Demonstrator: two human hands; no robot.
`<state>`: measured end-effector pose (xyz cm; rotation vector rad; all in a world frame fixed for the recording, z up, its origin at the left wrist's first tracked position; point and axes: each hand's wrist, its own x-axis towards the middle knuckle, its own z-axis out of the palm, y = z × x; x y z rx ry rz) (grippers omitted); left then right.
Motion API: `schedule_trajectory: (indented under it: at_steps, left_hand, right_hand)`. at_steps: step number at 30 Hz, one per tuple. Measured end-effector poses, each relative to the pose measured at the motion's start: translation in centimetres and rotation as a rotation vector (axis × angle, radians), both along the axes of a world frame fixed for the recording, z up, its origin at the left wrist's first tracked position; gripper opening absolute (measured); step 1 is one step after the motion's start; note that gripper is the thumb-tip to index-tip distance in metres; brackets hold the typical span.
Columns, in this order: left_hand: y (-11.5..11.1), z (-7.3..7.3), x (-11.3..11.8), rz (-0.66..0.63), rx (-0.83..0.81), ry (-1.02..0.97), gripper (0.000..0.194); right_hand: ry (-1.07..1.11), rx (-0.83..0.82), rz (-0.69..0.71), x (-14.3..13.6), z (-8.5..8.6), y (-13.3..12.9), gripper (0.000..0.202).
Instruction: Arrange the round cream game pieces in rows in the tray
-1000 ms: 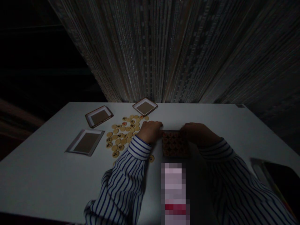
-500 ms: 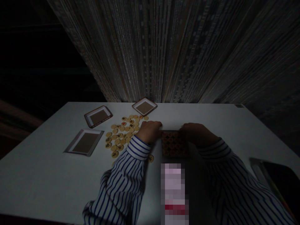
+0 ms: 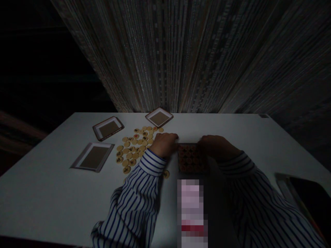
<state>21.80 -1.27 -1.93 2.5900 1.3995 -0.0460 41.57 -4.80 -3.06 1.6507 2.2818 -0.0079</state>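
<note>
A small dark box (image 3: pixel 190 143) lies in front of me, filled with rows of reddish-looking round xiangqi pieces (image 3: pixel 189 160). My left hand (image 3: pixel 164 144) is closed at the box's far left corner, with its fingertips partly hidden. At the far right corner my right hand (image 3: pixel 216 146) is closed on the box, its fingers in deep shadow. Pale wooden xiangqi pieces (image 3: pixel 134 141) are scattered left of my left hand, some showing red or black characters. One loose xiangqi piece (image 3: pixel 166 174) lies below my left wrist.
On the white table (image 3: pixel 57 199) stand a brown-rimmed tray (image 3: pixel 97 136), a second brown-rimmed tray (image 3: pixel 148 116) at the back, and a grey-white tray (image 3: pixel 77 166). A dark flat object (image 3: pixel 310 196) sits at the right. Behind the table hangs a string curtain (image 3: pixel 165 58).
Both hands stay at the box's far corners, and the pieces and trays keep their places. The view has shifted only very slightly.
</note>
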Motion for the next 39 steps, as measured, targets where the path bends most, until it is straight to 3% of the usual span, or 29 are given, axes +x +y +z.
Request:
schedule_trajectory:
  at_steps: [15, 23, 27, 31, 35, 39]
  left_hand:
    - [0.1, -0.1, -0.2, -0.012, 0.031, -0.019, 0.035]
    - [-1.9, 0.6, -0.8, 0.007, 0.143, -0.131, 0.027]
    - [-4.0, -0.7, -1.4, 0.013, 0.203, -0.218, 0.023]
    - [-5.8, -3.0, -1.8, 0.054, 0.269, -0.369, 0.02]
    - [-6.5, -5.1, -1.9, 0.021, 0.371, -0.47, 0.018]
    - [-6.6, -6.1, -2.0, -0.032, 0.407, -0.506, 0.019]
  right_hand:
    - [0.079, 0.018, -0.019, 0.4, 1.0, -0.4, 0.025]
    - [0.201, 0.241, -0.025, 1.9, 1.6, -2.7, 0.024]
    - [0.28, 0.3, -0.068, 1.9, 0.3, -4.5, 0.022]
    - [0.321, 0.348, -0.145, 1.5, -1.6, -5.6, 0.023]
    - [0.384, 0.411, -0.159, 1.4, -2.9, -5.1, 0.024]
    - [0.392, 0.399, -0.157, 1.5, -3.3, -3.8, 0.022]
